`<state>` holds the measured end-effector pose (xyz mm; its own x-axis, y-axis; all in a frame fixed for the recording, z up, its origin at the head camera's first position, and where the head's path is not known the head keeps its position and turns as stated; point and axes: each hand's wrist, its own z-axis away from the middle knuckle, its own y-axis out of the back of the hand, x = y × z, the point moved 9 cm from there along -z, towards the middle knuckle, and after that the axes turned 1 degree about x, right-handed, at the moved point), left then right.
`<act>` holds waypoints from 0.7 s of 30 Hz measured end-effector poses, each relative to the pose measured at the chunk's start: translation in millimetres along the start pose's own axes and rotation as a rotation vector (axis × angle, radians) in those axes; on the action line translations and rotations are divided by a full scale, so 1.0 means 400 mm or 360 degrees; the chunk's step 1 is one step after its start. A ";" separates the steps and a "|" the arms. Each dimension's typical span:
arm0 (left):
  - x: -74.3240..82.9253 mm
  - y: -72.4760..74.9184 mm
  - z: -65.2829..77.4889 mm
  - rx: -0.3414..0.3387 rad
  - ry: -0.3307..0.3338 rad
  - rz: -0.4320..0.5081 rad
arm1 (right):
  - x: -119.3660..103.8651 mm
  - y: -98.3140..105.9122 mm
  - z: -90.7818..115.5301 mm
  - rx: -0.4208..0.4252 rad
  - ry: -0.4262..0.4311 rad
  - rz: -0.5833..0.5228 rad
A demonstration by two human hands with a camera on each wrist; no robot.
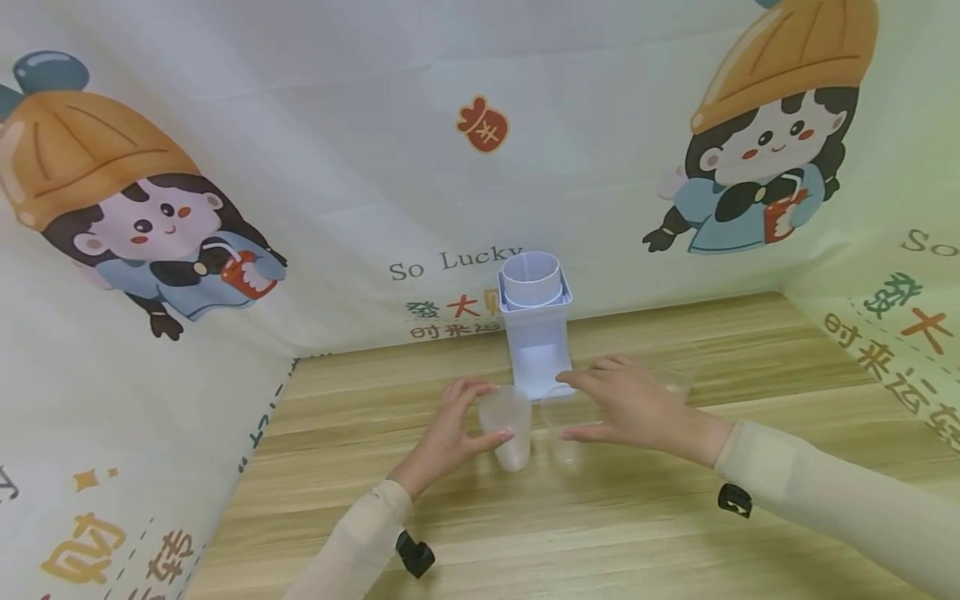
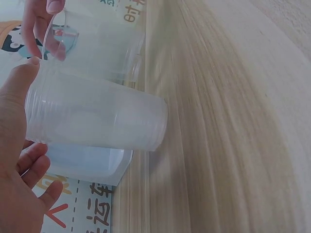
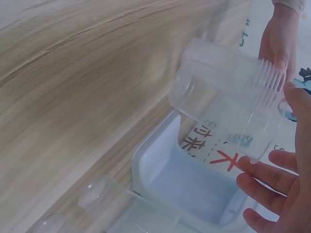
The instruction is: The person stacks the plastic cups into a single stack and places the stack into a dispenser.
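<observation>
My left hand (image 1: 452,427) holds a stack of frosted plastic cups (image 1: 513,437) near its ribbed rims, thumb on one side and fingers on the other. Close to its right, a single clear plastic cup (image 3: 218,99) is held at the rim between the thumb and fingers of my right hand (image 1: 637,407). Both the stack and the cup have their mouths up. Whether their bases touch the table cannot be told. Just behind them stands a white cup dispenser (image 1: 536,329) with a round tube on top, its front partly hidden by the right fingers in the head view.
More clear cups (image 3: 95,194) stand to the right of the dispenser, partly behind my right hand in the head view. The wood-grain table (image 1: 480,542) meets a printed cloth backdrop (image 1: 360,167) at the back and sides.
</observation>
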<state>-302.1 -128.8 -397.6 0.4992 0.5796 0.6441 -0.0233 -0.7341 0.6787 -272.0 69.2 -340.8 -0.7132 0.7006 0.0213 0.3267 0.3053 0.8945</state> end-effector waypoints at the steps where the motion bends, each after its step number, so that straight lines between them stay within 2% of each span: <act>1: 0.001 -0.001 0.000 -0.0001 -0.0006 -0.0001 | -0.002 0.000 -0.002 0.0006 0.0007 0.0005; 10: 0.011 -0.001 0.002 -0.0008 -0.0013 0.0010 | -0.012 0.012 -0.018 0.0030 0.0045 0.0034; 21: 0.002 -0.002 0.001 -0.0012 0.0017 0.0019 | -0.006 0.064 -0.052 0.0082 0.0048 0.0021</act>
<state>-301.4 -127.9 -397.7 0.4895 0.5746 0.6559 -0.0359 -0.7383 0.6735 -275.0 61.9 -308.7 -0.7266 0.6855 0.0470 0.3670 0.3293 0.8700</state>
